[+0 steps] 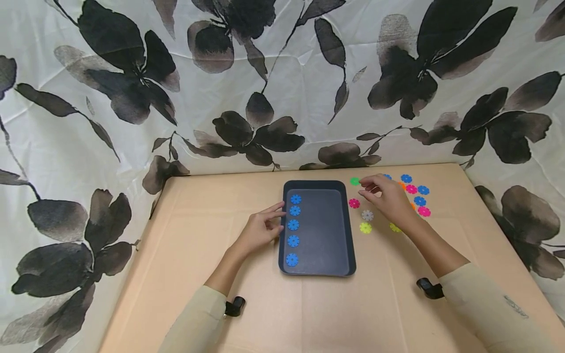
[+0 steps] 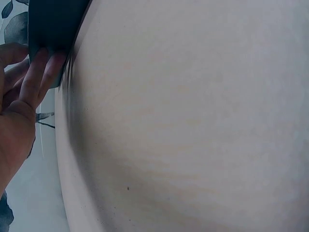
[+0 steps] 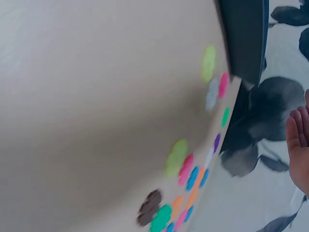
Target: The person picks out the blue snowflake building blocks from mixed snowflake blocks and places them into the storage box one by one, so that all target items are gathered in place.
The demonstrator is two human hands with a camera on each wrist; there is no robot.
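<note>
A dark grey tray [image 1: 318,269] stands on the table, with several blue flower-shaped discs [image 1: 293,224] in a column along its left side. My left hand [image 1: 260,228] rests its fingers on the tray's left edge; in the left wrist view, fingers [image 2: 35,79] lie against the tray's outer wall [image 2: 55,29]. Right of the tray, my right hand [image 1: 388,198] hovers over scattered discs, fingers loosely bent and thumb apart. A green disc [image 1: 355,181] lies just left of its fingertips. No disc shows in the right hand [image 3: 300,145], partly cut off in the right wrist view.
Near the tray's right side lie a pink disc [image 1: 354,203], a grey disc [image 1: 367,215] and a yellow disc [image 1: 365,228]. More blue, pink and orange discs cluster around a blue disc [image 1: 420,201], partly behind the right hand. A floral cloth [image 1: 282,78] hangs behind the table.
</note>
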